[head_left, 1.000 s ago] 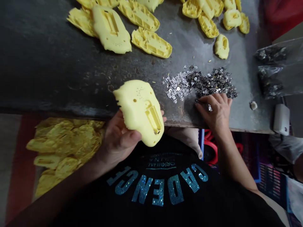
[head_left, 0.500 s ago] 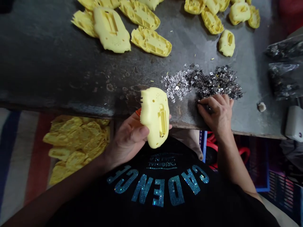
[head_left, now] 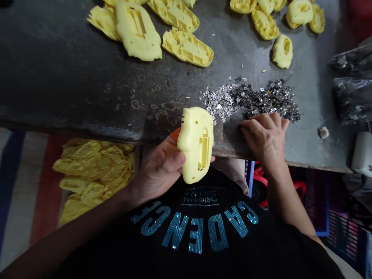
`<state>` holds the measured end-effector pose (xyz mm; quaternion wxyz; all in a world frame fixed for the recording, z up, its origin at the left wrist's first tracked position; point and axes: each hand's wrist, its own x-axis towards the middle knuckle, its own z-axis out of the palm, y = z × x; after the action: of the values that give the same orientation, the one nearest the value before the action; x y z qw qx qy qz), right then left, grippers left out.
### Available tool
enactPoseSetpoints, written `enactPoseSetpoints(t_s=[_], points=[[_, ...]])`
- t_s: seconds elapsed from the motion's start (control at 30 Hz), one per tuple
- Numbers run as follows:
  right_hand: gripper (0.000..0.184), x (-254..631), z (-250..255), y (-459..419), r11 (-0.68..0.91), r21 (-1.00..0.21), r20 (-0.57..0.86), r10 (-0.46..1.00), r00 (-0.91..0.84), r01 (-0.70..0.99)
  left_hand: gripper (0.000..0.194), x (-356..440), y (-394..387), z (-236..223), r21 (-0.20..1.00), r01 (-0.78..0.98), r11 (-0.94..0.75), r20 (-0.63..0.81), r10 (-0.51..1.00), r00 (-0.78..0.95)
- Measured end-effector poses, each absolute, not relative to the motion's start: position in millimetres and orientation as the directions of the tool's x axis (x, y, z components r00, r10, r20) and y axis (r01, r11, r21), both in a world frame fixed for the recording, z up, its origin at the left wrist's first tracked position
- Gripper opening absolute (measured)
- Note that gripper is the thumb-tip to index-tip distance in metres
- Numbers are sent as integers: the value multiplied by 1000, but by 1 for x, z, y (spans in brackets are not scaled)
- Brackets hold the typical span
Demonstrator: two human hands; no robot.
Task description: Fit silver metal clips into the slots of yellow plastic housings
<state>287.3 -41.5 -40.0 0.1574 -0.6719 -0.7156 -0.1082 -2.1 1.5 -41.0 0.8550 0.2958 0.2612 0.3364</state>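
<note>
My left hand point(head_left: 162, 168) is closed round a yellow plastic shell point(head_left: 196, 145) with a rectangular battery slot, held upright just off the table's front edge. Something orange point(head_left: 175, 134) shows at a finger of that hand, behind the shell. My right hand point(head_left: 266, 137) rests at the near side of a heap of small dark metal contact pieces point(head_left: 273, 99), thumb and forefinger pinched together at the tabletop. Whatever lies between those fingertips is too small to make out. Left of the dark heap spreads a patch of shiny flat metal tabs point(head_left: 221, 101).
More yellow shells point(head_left: 187, 47) lie at the back of the grey table point(head_left: 87, 85), with smaller ones point(head_left: 282, 51) at the back right. Bags of metal parts point(head_left: 353, 99) and a white device point(head_left: 363, 153) stand at the right. A box of yellow shells point(head_left: 95, 174) sits below, left.
The shell in my left hand has shifted slightly to the right. My right hand stays by the metal heap, its thumb and forefinger now closer together.
</note>
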Motion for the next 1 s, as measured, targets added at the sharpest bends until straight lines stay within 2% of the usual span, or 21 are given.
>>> enactPoseSetpoints(t_s=[0.1, 0.17, 0.27, 0.37, 0.47, 0.53, 0.63, 0.7, 0.77, 0.83, 1.0], points=[[11, 284, -40, -51, 144, -21, 390, 912, -125, 989, 52, -2, 1, -41, 674, -444, 590, -218, 733, 644], [13, 285, -40, -58, 182, -41, 425, 893, -147, 982, 48, -3, 1, -42, 662, -471, 583, -184, 736, 652], [9, 291, -39, -60, 131, -90, 453, 888, -76, 987, 52, -5, 2, -48, 652, -478, 589, -128, 707, 696], [12, 296, -42, -52, 48, -94, 397, 918, -6, 994, 62, -8, 3, -58, 614, -462, 640, -110, 649, 753], [11, 295, -42, -43, 79, -134, 343, 939, -29, 988, 62, -7, 2, -63, 559, -446, 699, -139, 609, 781], [9, 291, -36, -42, 121, -197, 347, 937, -46, 973, 63, -5, 2, -62, 541, -434, 721, -162, 596, 787], [3, 277, -17, -48, 244, -414, 361, 929, -88, 877, 68, 0, 2, -57, 519, -378, 767, -192, 535, 823], [13, 267, -1, -55, 335, -570, 362, 922, -137, 750, 66, 2, 1, -54, 499, -341, 797, -206, 491, 847], [20, 258, 11, -59, 386, -641, 362, 914, -182, 664, 64, 4, 0, -53, 490, -325, 809, -221, 476, 851], [25, 253, 18, -61, 411, -630, 362, 906, -219, 659, 62, 4, -3, -52, 498, -316, 807, -230, 475, 849], [30, 255, 21, -58, 507, -490, 418, 851, -319, 709, 56, 6, -9, -47, 500, -295, 814, -223, 450, 865]])
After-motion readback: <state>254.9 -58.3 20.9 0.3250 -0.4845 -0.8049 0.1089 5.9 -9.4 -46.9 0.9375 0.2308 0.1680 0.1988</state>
